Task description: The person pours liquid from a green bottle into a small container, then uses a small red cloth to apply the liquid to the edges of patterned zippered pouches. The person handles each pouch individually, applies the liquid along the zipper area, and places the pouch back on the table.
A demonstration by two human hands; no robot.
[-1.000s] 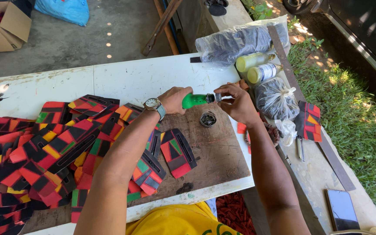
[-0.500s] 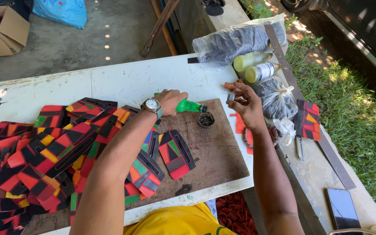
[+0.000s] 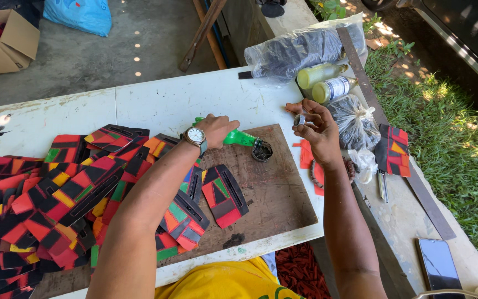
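My left hand (image 3: 218,128), with a wristwatch on its wrist, grips a green bottle (image 3: 239,138) and tips it so its mouth points into a small round dark tin (image 3: 262,150) on the brown board (image 3: 272,194). My right hand (image 3: 315,128) is raised to the right of the tin and pinches a small round cap (image 3: 300,119) between its fingers. Colourful red, black, green and orange patterned pieces (image 3: 62,194) lie in a heap across the left of the board, and one piece (image 3: 223,195) rests near the middle.
On the white table (image 3: 156,99) at the back right lie a plastic bag of dark items (image 3: 294,52), two yellowish bottles (image 3: 327,82), and a tied bag (image 3: 355,124). A phone (image 3: 438,266) sits at the right front. A cardboard box (image 3: 1,41) stands on the floor.
My left hand has tipped the green bottle down to the small tin. My right hand came off the bottle with its cap and moved to the right.
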